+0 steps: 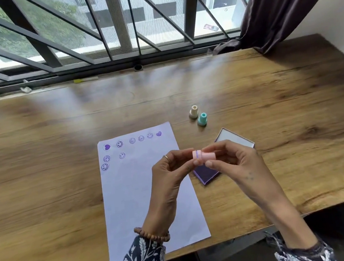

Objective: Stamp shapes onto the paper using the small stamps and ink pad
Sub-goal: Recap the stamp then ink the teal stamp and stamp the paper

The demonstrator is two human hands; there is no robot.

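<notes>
A small pink stamp [204, 155] is held sideways in the air between both hands, its purple-inked end pointing left. My left hand [169, 173] pinches that inked end; my right hand [231, 158] grips the handle end. Below them lies the white paper [135, 198] with several purple smiley and heart prints near its top. The purple ink pad [206, 174] sits open just right of the paper, partly hidden by my hands, with its lid [234, 138] behind it. A beige stamp [193, 112] and a teal stamp [202, 119] stand upright beyond the pad.
Everything rests on a wooden table [42, 154] whose front edge runs close to my body. A barred window [103, 31] lines the far side and a dark curtain [281, 6] hangs at the right corner.
</notes>
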